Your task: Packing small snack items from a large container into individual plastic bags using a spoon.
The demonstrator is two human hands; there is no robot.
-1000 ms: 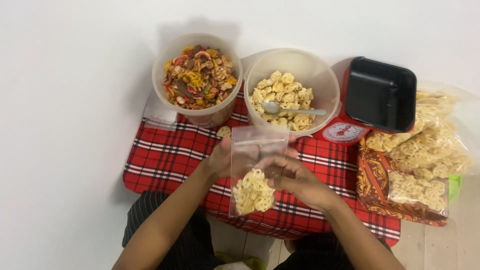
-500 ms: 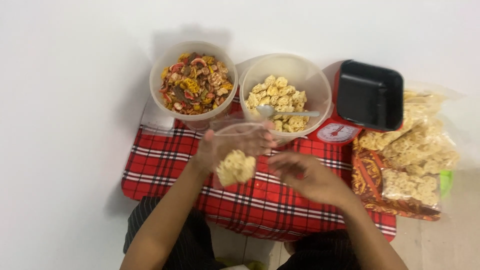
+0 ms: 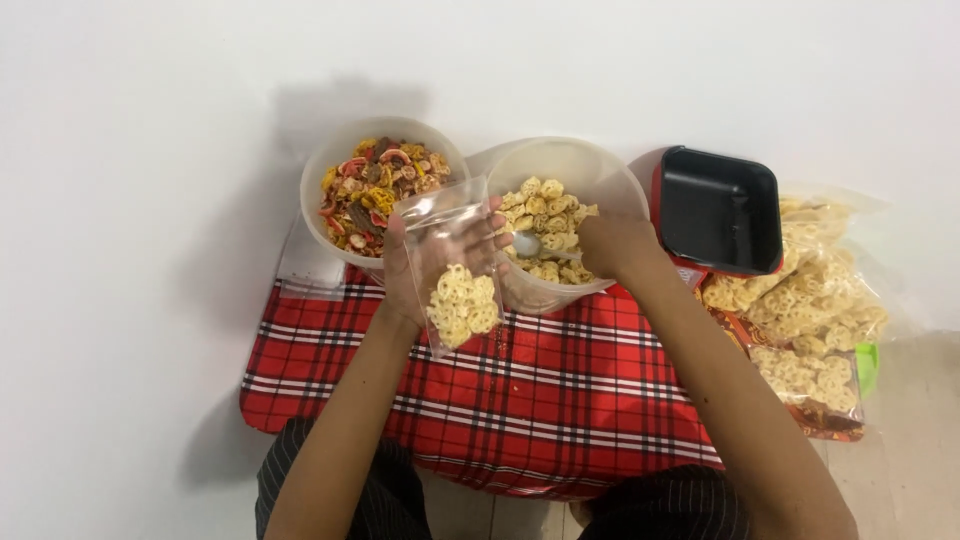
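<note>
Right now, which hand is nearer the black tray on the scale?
Right. The right hand is over the pale-cracker tub, on the spoon, just left of the black tray. The left hand holds the clear bag farther left.

The light is bright and soft, and it seems to come from above. The white floor (image 3: 130,250) looks a bit washed out. Grey shadows lie behind the two tubs (image 3: 385,160) and beside the red checked cloth (image 3: 520,390). The clear bag (image 3: 452,262) shines a little. Everything looks slightly fuzzy, and small bits are hard to see. The edges do not bend.
</note>
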